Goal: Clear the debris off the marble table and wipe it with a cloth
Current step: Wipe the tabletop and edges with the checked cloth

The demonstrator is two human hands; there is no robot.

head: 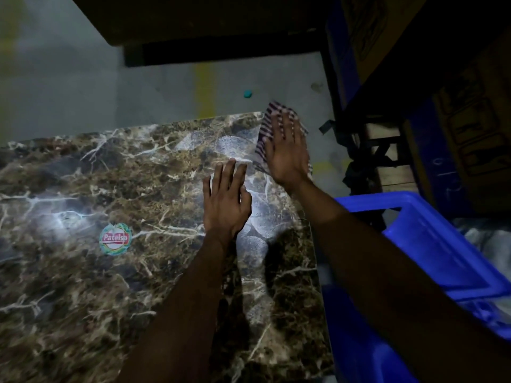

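Observation:
A brown marble table [83, 286] with white veins fills the lower left. A striped cloth [265, 128] lies at the table's far right corner, partly hanging past the edge. My right hand [287, 150] presses flat on the cloth with straight fingers. My left hand [225, 201] rests flat on the bare marble just left of it, fingers straight. Wet smear marks show on the marble around both hands. A round "Patelsa" sticker [114, 239] is stuck on the tabletop at the left.
A blue plastic crate [431, 244] stands against the table's right edge. A small teal cap [247, 94] lies on the grey floor beyond the table. Dark shelving and cardboard boxes [470, 134] rise at the right and top.

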